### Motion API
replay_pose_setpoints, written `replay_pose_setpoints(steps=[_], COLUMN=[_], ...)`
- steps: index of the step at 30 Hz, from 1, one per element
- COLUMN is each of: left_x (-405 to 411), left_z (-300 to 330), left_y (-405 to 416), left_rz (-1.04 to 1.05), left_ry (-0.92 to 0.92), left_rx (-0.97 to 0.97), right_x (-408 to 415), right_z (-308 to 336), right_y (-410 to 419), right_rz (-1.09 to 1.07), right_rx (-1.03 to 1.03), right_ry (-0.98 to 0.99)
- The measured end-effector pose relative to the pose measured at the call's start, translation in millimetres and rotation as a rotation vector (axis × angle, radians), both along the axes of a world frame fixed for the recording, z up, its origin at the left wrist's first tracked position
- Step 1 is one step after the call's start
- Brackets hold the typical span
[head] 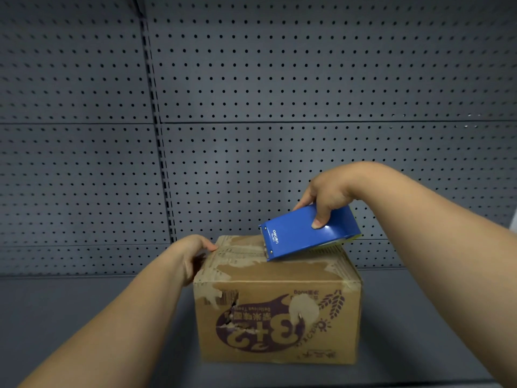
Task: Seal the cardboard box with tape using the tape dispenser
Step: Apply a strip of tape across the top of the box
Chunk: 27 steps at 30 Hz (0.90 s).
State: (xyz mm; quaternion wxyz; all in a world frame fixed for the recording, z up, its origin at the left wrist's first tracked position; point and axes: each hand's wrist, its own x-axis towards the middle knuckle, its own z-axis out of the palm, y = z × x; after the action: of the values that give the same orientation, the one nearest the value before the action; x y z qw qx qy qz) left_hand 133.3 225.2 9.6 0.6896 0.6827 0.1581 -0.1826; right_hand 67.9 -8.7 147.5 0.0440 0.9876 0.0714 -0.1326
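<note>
Our right hand (pixel 330 196) holds the tape dispenser (pixel 309 232) from above. The grip is closed around the housing: the thumb lies across the near blue face, and the other fingers wrap over the far side, where we cannot see them. The dispenser is tilted, its toothed front edge lowered onto the top of the cardboard box (pixel 277 303) and its rear end raised clear of the box.

Our left hand (pixel 193 252) rests against the upper left edge of the box. The fingers curl over the top rim and the palm lies on the left side panel. The grip is loosely bent around that corner, pressing on the box rather than pinching it.

The box stands on a dark grey tabletop (pixel 84 303), roughly central and close to us. Behind it rises a grey pegboard wall (pixel 279 79) with regular rows of holes, divided by one vertical slotted rail (pixel 156 121) and by horizontal seams.

The box is brown corrugated cardboard, and its top flaps are closed. Its outer paper is torn away in pale patches along the top face and the upper front edge. A ragged tear opens the front panel near its left side. The front carries a purple printed design that reads upside down from our position. The dispenser is glossy blue with small white lettering near its front edge.
</note>
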Motion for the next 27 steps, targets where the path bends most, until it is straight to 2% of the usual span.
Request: replay_pose_setpoints(steps=[3,5,7,9,11,13,20,24,27], left_x=[2.3,1.0,-10.6,-20.2,-26.7,-31.2,-33.8,-29.9,-26.5], left_z=[7.1,12.7,19.8,20.7,14.3,8.8,6.9,3.8,1.2], left_y=[-6.4,-15.5,-30.2,-46.6,-57.1,-58.2,-58.7,-58.1,-58.0], left_rz=[0.139,0.203,-0.016,-0.354,-0.584,-0.688,-0.721,-0.724,-0.701], left_ry=[-0.201,-0.49,-0.811,-0.894,-0.784,-0.696,-0.653,-0.638,-0.634], left_rx=[0.167,0.493,0.964,1.157,1.189,1.182,1.263,1.24,1.196], right_x=[2.6,3.5,4.1,4.8,6.3,7.2,6.0,5.5,7.6], right_z=[-0.2,-0.2,0.3,0.3,0.0,-0.7,-7.1,-19.7,-21.3], right_y=[-3.5,-4.9,-5.2,-5.6,-6.8,-6.3,-3.0,-7.8,-13.3], right_rz=[-0.005,-0.003,-0.004,-0.005,-0.009,-0.005,0.021,0.076,0.095], right_rx=[0.024,0.028,0.038,0.05,0.06,0.062,0.085,-0.025,0.007], right_ry=[0.001,0.005,0.012,0.018,0.021,0.034,0.032,-0.022,-0.051])
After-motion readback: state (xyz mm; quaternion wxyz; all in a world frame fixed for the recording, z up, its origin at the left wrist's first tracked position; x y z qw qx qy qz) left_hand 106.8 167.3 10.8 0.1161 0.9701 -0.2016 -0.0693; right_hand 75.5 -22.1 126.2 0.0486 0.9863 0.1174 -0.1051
